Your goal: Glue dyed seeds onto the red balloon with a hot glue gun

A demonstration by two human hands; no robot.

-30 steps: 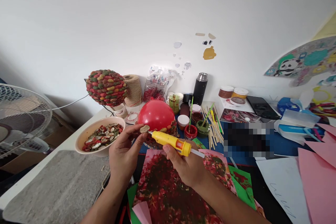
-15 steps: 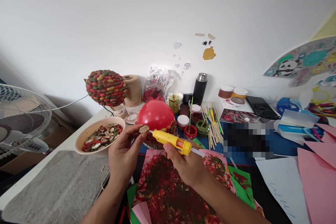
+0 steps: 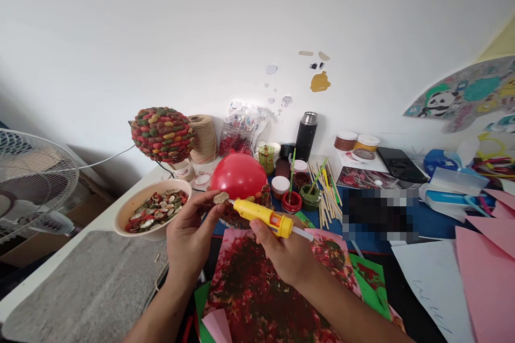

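Observation:
Between the thumb and fingers of my left hand [image 3: 193,230] is a small pale shell-like piece [image 3: 221,198], hollow side not clearly shown. My right hand [image 3: 285,252] grips a yellow glue gun [image 3: 261,217], with a white glue stick [image 3: 302,233] poking out of its back end. The nozzle points left and is at the edge of the piece. Behind both hands sits a red balloon [image 3: 239,176], its lower part ringed by painted shell-like pieces [image 3: 265,195]. A beige bowl [image 3: 120,217] of similar painted pieces stands left of my left hand.
Paint-stained paper [image 3: 273,300] lies under my hands. Open paint jars with brushes, a red jar [image 3: 292,202] and a green jar [image 3: 311,198], stand behind, near wooden sticks [image 3: 328,206]. A black flask [image 3: 307,136], twine spool [image 3: 204,139] and decorated ball [image 3: 163,135] line the wall. A fan [image 3: 36,182] is left.
Almost nothing differs. Both hands keep their place, with the glue gun's nozzle still at the piece; the view has shifted very slightly.

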